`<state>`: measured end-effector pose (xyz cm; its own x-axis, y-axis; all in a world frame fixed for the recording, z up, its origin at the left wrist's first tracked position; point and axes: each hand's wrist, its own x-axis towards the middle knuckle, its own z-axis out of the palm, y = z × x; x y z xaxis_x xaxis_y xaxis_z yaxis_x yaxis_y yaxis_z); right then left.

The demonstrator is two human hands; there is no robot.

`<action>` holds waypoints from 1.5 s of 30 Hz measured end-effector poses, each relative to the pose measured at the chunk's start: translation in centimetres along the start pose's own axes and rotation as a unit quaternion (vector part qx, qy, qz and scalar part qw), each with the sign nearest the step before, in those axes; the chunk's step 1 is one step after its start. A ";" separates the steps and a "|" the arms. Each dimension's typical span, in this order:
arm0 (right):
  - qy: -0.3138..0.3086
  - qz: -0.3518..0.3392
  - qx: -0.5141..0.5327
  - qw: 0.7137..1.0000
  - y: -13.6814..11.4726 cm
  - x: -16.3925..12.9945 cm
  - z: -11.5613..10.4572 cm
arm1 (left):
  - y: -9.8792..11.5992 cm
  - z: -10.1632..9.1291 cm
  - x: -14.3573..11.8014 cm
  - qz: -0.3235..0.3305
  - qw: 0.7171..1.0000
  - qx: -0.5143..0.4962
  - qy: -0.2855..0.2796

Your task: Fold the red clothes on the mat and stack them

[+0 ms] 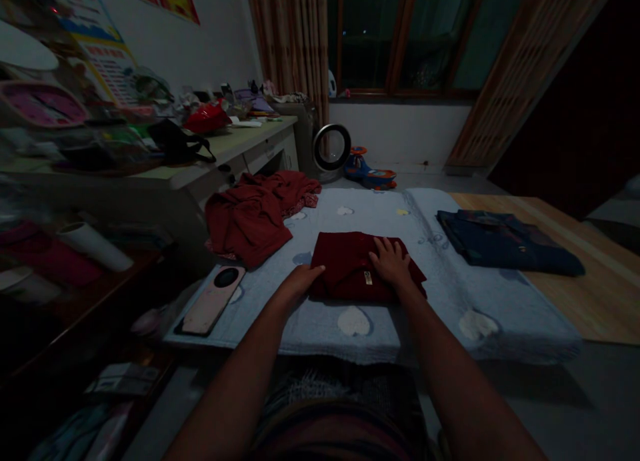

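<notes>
A folded dark red garment (345, 277) with a small label lies on the light blue cloth with heart shapes (320, 337). At its left edge is my left hand (301, 279), thumb against the fabric; the other fingers are mostly hidden and seem to be at or under that edge. My right hand (391, 264) rests flat on the right part of the garment, its fingers spread. A crumpled rust-red garment (250, 214) lies behind and to the left. Nearer, on the left, is a phone (213, 301) with a round camera ring.
A folded dark blue garment (505, 241) lies on the right, by the wooden board (605, 281). A cluttered desk (260, 137) runs along the left wall. On the floor at the back are a round-fronted appliance (318, 147) and a blue-orange ride-on toy (370, 174).
</notes>
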<state>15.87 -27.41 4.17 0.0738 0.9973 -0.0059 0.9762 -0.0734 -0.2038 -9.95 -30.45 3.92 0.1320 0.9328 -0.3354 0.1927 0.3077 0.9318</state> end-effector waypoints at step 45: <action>0.016 0.006 0.014 1.000 0.1 0.3 0.2 | -2.2 1.9 -0.1 0.067 0.975 -0.210 -0.001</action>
<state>15.93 -27.14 3.95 0.0920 0.9955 0.0230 0.9691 -0.0842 -0.2319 -8.58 -31.57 1.64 0.1307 0.9696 -0.2067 -0.2414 0.2333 0.9420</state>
